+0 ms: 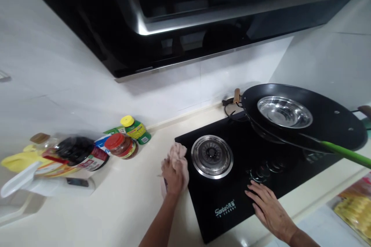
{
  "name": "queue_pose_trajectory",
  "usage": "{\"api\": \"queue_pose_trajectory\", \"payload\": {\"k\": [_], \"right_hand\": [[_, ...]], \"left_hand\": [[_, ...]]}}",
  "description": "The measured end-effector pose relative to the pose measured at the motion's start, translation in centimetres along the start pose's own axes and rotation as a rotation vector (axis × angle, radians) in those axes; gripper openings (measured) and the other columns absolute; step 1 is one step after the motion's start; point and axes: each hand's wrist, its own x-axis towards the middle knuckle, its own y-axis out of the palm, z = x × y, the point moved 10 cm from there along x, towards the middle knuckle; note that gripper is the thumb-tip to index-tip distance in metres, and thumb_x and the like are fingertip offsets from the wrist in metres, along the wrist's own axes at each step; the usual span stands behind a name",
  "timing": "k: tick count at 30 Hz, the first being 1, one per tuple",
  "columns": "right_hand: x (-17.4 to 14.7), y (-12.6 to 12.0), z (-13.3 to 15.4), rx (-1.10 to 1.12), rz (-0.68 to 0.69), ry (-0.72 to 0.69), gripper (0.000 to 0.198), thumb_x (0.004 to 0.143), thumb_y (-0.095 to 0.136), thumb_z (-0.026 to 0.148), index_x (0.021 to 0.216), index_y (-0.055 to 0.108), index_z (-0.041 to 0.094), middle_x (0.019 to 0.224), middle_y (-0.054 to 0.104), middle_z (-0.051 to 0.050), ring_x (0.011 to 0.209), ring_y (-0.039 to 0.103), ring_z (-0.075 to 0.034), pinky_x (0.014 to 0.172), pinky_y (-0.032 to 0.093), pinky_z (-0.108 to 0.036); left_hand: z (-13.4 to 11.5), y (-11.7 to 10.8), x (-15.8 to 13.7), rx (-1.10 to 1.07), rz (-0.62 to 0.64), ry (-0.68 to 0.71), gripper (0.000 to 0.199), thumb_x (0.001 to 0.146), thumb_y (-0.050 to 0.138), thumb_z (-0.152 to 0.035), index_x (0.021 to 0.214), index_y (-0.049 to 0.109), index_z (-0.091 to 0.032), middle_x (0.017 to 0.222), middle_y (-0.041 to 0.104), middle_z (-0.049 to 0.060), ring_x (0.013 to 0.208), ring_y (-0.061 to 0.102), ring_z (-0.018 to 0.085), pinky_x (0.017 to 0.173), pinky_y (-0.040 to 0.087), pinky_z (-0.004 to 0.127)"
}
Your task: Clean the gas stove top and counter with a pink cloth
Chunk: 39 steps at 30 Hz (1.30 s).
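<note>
A pale pink cloth [179,154] lies bunched under my left hand [173,175], whose fingers are curled over it. Cloth and hand rest on the cream countertop [130,200], against the left edge of the black glass gas stove [203,208]. My right hand [268,208] is at the stove's front edge, fingers spread and nothing in them, just in front of the control knobs [263,171]. Between the hands and farther back sits the round left burner [212,157] with its shiny metal ring.
A large black wok [327,112] covers the right burner, holding a steel bowl [285,112] and a green-handled utensil [344,152]. A red-lidded jar [121,146], a green bottle [135,129] and a dark bottle [84,154] stand at left. The black range hood [174,50] hangs overhead.
</note>
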Motion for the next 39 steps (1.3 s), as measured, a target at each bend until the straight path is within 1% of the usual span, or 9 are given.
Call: {"api": "queue_pose_trajectory", "payload": {"k": [3,6,15,18,21,25,28,33,39], "right_hand": [[0.2,0.0,0.3,-0.032,0.002,-0.020,0.048,0.094,0.059,0.018,0.141,0.062,0.027,0.140,0.066,-0.005,0.142,0.053,-0.026,0.119,0.040,-0.045],[0.4,-0.2,0.5,-0.049,0.001,-0.021,0.049,0.093,0.059,0.017,0.141,0.061,0.025,0.140,0.066,-0.006,0.142,0.053,-0.026,0.118,0.039,-0.045],[2.0,-1.8,1.1,-0.086,-0.030,-0.060,0.051,0.081,0.060,0.013,0.130,0.066,0.026,0.131,0.071,-0.004,0.136,0.055,-0.026,0.119,0.031,-0.042],[2.2,-1.9,1.0,-0.094,-0.037,-0.063,0.053,0.078,0.062,0.012,0.129,0.066,0.026,0.129,0.072,-0.003,0.135,0.055,-0.026,0.120,0.028,-0.041],[2.4,-1.8,0.8,-0.084,-0.024,-0.043,0.054,0.077,0.064,0.012,0.129,0.067,0.026,0.128,0.072,-0.003,0.135,0.055,-0.025,0.121,0.026,-0.040],[2.7,-2.1,0.6,-0.069,-0.015,-0.027,0.050,0.079,0.066,0.015,0.128,0.068,0.027,0.127,0.073,-0.001,0.133,0.057,-0.024,0.120,0.027,-0.038],[2.9,-2.4,0.5,-0.058,-0.017,-0.025,0.047,0.082,0.067,0.017,0.128,0.068,0.028,0.126,0.074,-0.001,0.132,0.058,-0.024,0.119,0.030,-0.037],[3.1,-2.9,0.4,-0.041,-0.039,0.001,0.042,0.086,0.067,0.021,0.127,0.069,0.030,0.126,0.074,0.001,0.132,0.058,-0.023,0.120,0.029,-0.037],[3.2,-2.7,0.3,-0.034,-0.028,0.014,0.042,0.086,0.067,0.022,0.127,0.069,0.030,0.126,0.074,0.000,0.131,0.058,-0.023,0.119,0.030,-0.037]], "left_hand": [[-3.4,2.1,-2.0,0.083,0.064,0.056,0.056,0.096,0.051,-0.046,0.150,0.055,-0.032,0.166,0.043,0.012,0.153,0.033,0.044,0.123,0.029,0.065],[-4.0,3.3,-0.9,0.198,0.115,0.003,0.056,0.096,0.052,-0.051,0.151,0.053,-0.038,0.172,0.033,0.010,0.156,0.025,0.046,0.124,0.022,0.068],[-4.6,6.2,14.0,0.198,0.165,-0.159,0.069,0.097,0.042,-0.063,0.159,0.040,-0.033,0.174,0.023,0.021,0.156,0.020,0.055,0.114,0.020,0.083],[-6.8,8.5,17.0,0.196,0.206,-0.181,0.076,0.094,0.041,-0.067,0.161,0.037,-0.029,0.174,0.020,0.024,0.154,0.020,0.059,0.110,0.020,0.087],[-11.0,11.6,18.2,0.200,0.242,-0.136,0.082,0.092,0.043,-0.069,0.163,0.032,-0.030,0.175,0.016,0.025,0.154,0.019,0.061,0.110,0.020,0.089],[-19.0,16.1,17.5,0.194,0.292,0.027,0.075,0.093,0.045,-0.067,0.160,0.038,-0.034,0.175,0.019,0.019,0.156,0.019,0.057,0.115,0.021,0.084],[-23.6,18.0,16.0,0.196,0.300,0.141,0.071,0.096,0.044,-0.063,0.160,0.037,-0.035,0.176,0.021,0.017,0.158,0.019,0.053,0.118,0.021,0.081],[-26.7,18.3,12.3,0.229,0.291,0.281,0.072,0.098,0.045,-0.055,0.164,0.028,-0.031,0.176,0.017,0.019,0.159,0.015,0.051,0.121,0.016,0.080],[-29.5,19.3,7.0,0.211,0.407,0.414,0.071,0.096,0.049,-0.057,0.162,0.033,-0.036,0.177,0.020,0.013,0.161,0.014,0.049,0.123,0.015,0.077]]}}
